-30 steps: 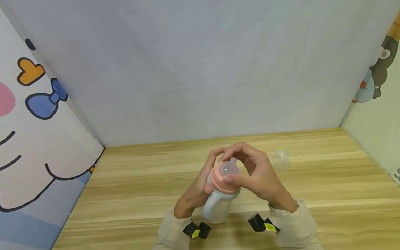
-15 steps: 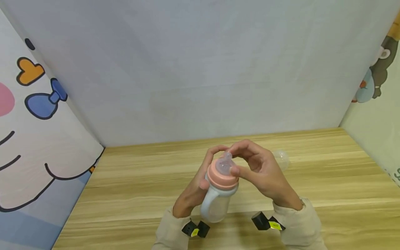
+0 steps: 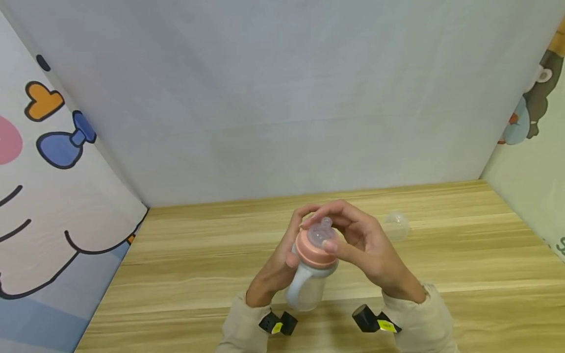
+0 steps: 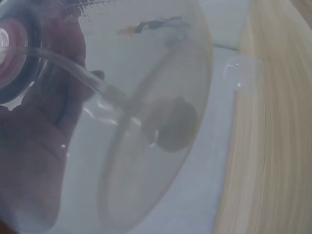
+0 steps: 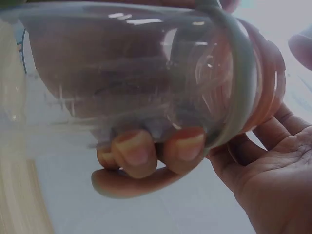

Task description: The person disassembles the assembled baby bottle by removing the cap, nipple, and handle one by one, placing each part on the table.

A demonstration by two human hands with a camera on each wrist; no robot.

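Observation:
A clear baby bottle with a pale handle, a pink screw collar and a clear teat is held above the wooden table. My left hand grips its body and neck from the left. My right hand curls over the top, thumb and fingers pinching the pink collar. In the left wrist view the bottle fills the frame, with a straw and its weight inside. The right wrist view shows the bottle, the collar and left fingertips behind the clear wall.
A clear dome cap lies on the table to the right of my hands, also visible as the cap in the left wrist view. A grey wall stands behind, and cartoon-printed panels close in both sides.
The bottle rose and stood more upright, then dipped slightly again. My right hand shifted its hold around the pink collar. The left hand kept its grip.

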